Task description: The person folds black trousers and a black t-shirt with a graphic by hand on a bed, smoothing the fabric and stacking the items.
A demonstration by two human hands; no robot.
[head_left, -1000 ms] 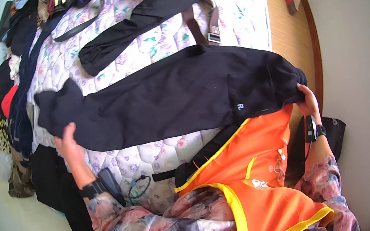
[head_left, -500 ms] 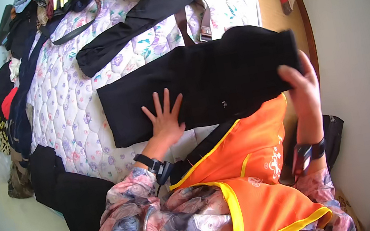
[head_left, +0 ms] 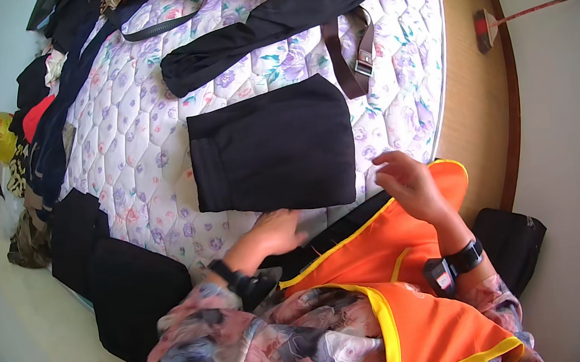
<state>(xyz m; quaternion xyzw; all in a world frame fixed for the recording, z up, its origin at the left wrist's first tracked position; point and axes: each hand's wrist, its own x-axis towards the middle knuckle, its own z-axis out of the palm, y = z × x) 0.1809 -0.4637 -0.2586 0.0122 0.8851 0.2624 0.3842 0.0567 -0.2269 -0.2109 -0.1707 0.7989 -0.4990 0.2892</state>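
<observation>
- Sleeves in a floral print and an orange garment with yellow trim fill the near edge; a dark strip beside the orange cloth is partly covered, and what it belongs to is hard to make out.
- Left hand: at the near edge of the folded black garment, the closer of the two hands to it. It is blurred and its finger ends are lost, so I cannot tell how wide they stand or whether they touch the cloth.
- Right hand: raised just beyond the garment's near right corner, apart from it, fingers loosely bent with nothing between them.
- The folded garment lies straight ahead of both hands on the floral mattress, flat and nearly square, its slightly longer axis running left to right. Layered edges show on its left side; the inner folds and underside are hidden.
- More black clothing hangs over the mattress edge to the left, its lower part hidden behind the left sleeve.
- Farther off, a brown belt lies past the garment's far right corner, and dark trousers stretch beyond it, their upper end merging into a heap cut off at the top.
</observation>
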